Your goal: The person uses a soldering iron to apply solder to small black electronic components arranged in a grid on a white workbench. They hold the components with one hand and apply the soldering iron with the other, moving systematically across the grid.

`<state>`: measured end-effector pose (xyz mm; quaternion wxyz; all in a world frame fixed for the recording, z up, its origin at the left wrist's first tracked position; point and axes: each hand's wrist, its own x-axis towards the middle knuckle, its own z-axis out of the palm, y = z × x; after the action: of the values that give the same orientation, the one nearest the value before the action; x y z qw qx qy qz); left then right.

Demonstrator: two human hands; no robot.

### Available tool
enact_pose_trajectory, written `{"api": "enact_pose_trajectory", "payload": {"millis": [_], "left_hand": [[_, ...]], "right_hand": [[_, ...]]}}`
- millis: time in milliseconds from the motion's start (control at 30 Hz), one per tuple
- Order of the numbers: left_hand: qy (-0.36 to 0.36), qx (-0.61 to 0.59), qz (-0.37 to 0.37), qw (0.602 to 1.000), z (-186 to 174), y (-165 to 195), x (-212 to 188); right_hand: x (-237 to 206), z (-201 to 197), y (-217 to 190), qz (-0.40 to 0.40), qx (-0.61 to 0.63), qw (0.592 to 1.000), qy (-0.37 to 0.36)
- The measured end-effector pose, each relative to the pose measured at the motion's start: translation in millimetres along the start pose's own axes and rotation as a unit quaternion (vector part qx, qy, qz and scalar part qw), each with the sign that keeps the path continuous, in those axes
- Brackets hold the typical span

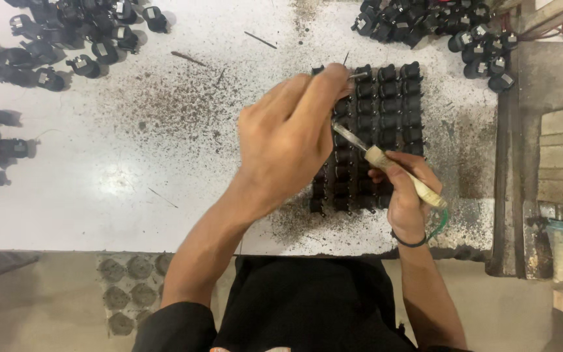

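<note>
Left hand (288, 140), nearest the lens, pinches a thin wire (358, 75) above the block of black parts (386, 111), fingers pointing up-right. Right hand (406, 189) grasps the iron (386, 163) by its pale handle; its long axis runs diagonally, tip aimed up-left into the block, beneath the left fingers.

White tabletop (118, 189), speckled with dark debris. Block of black plugs (386, 111) at centre; loose black plug heaps (66, 39) upper left, upper right (438, 29).
</note>
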<state>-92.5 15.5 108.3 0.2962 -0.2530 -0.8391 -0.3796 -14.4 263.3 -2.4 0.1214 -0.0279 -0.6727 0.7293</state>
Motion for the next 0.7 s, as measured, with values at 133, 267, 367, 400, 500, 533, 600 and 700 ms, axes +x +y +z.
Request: {"api": "enact_pose_trajectory", "payload": {"millis": [133,267,367,400,500,533,600,700], "left_hand": [[-0.117,0.078,-0.064,0.988,46.2,-27.5,-19.4],[-0.155,0.051,-0.116,0.98,72.1,-52.1,-59.4],[-0.158,0.033,-0.119,0.98,80.8,-62.0,-64.8],[-0.171,0.021,-0.125,0.977,82.5,-63.2,-62.7],[-0.208,0.03,-0.127,0.969,84.8,-64.8,-51.2],[-0.22,0.042,-0.125,0.967,84.6,-64.6,-48.1],[-0.215,0.04,-0.125,0.968,83.8,-62.1,-45.8],[-0.231,0.062,-0.105,0.965,86.5,-57.0,-45.4]], "right_hand": [[1.6,5.4,4.4,-0.005,-0.013,1.0,0.006],[2.0,4.8,4.1,-0.009,-0.03,0.999,-0.015],[4.3,5.7,4.9,-0.024,-0.034,0.999,-0.029],[4.3,5.5,4.2,-0.024,-0.027,0.999,-0.033],[5.1,4.6,0.8,-0.013,-0.016,0.999,-0.035],[5.6,4.8,-0.1,-0.007,-0.012,0.999,-0.036],[5.7,5.7,-1.5,-0.002,-0.017,0.999,-0.029],[5.6,7.8,-1.7,0.005,-0.019,1.0,-0.02]]}}
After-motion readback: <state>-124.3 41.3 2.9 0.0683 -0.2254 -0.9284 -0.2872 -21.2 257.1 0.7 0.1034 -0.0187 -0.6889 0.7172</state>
